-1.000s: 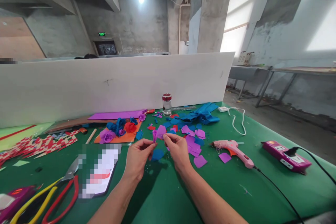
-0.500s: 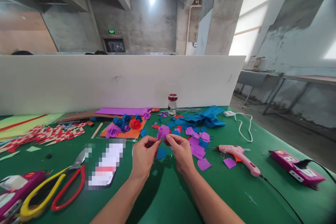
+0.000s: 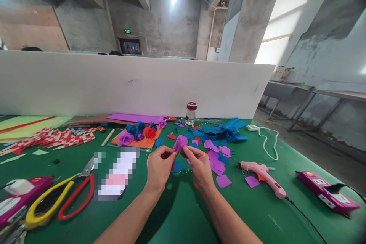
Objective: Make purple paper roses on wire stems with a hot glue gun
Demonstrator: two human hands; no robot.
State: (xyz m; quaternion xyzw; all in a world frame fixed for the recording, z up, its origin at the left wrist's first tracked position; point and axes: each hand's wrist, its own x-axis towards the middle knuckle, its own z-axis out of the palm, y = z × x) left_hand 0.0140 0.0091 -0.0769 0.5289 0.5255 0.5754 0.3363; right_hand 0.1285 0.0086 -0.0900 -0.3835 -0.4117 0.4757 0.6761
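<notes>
Between my two hands, above the green table, is a small purple paper flower [image 3: 180, 143]. My left hand [image 3: 160, 166] pinches its lower left side with thumb and forefinger. My right hand [image 3: 199, 166] pinches the lower right side the same way; the fingertips cover the flower's base. Just beyond and to the right lie loose purple paper petals [image 3: 217, 166] and blue paper scraps [image 3: 188, 136]. Finished-looking purple, blue and red paper flowers [image 3: 126, 138] rest on an orange sheet [image 3: 144, 144] to the left.
A pink glue gun [image 3: 261, 175] lies right, near a purple power strip [image 3: 326, 190]. Left are scissors [image 3: 76, 187] with yellow and red handles and a phone [image 3: 118, 175], its screen blurred. A red-lidded jar [image 3: 191, 114] stands before a white board [image 3: 160, 87].
The whole view has shifted and tilted slightly. Both hands keep their pinch on the purple paper flower, which looks turned a little. Nothing on the table has visibly moved.
</notes>
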